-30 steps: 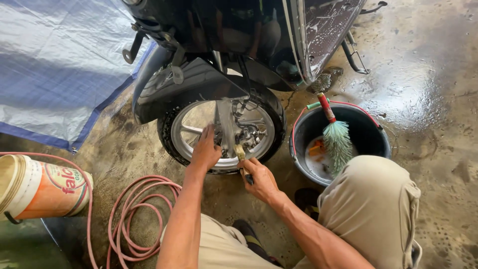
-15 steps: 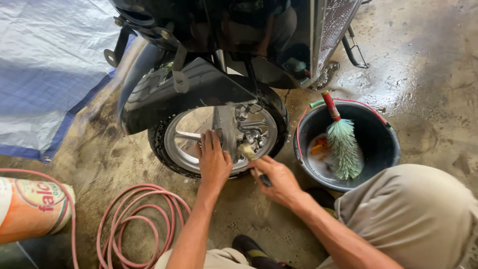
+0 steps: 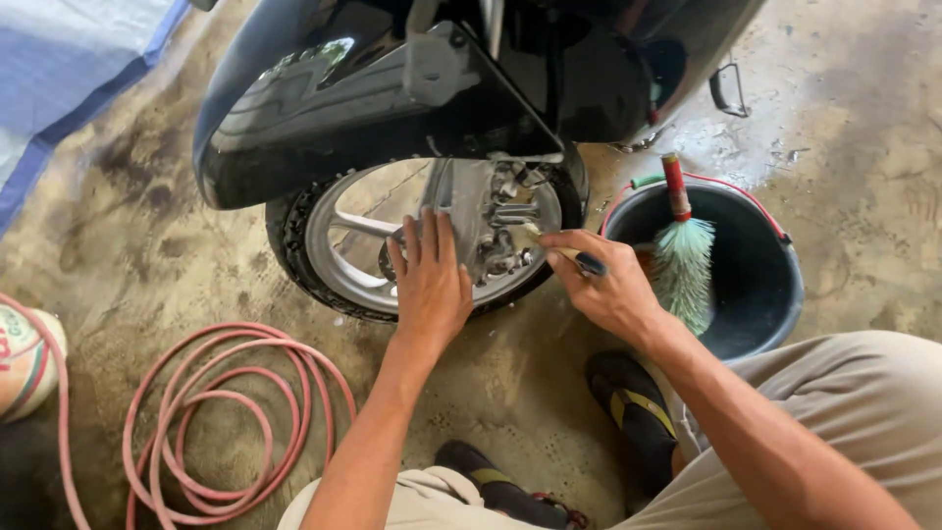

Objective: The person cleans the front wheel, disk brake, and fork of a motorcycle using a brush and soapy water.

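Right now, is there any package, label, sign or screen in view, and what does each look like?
Printed container: far left edge on the concrete floor, beside the pink hose; rounded, cream with red and green markings, mostly cut off.
No signs or screens show.

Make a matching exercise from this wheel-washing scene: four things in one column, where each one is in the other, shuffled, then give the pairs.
Things:
1. left hand
2. small brush
3. green brush
4. pink hose

Places:
A. coiled on the concrete floor
B. standing in the black bucket
C. held in the right hand, tip at the wheel hub
D. resting flat on the wheel

Pairs: 1-D, 2-C, 3-B, 4-A
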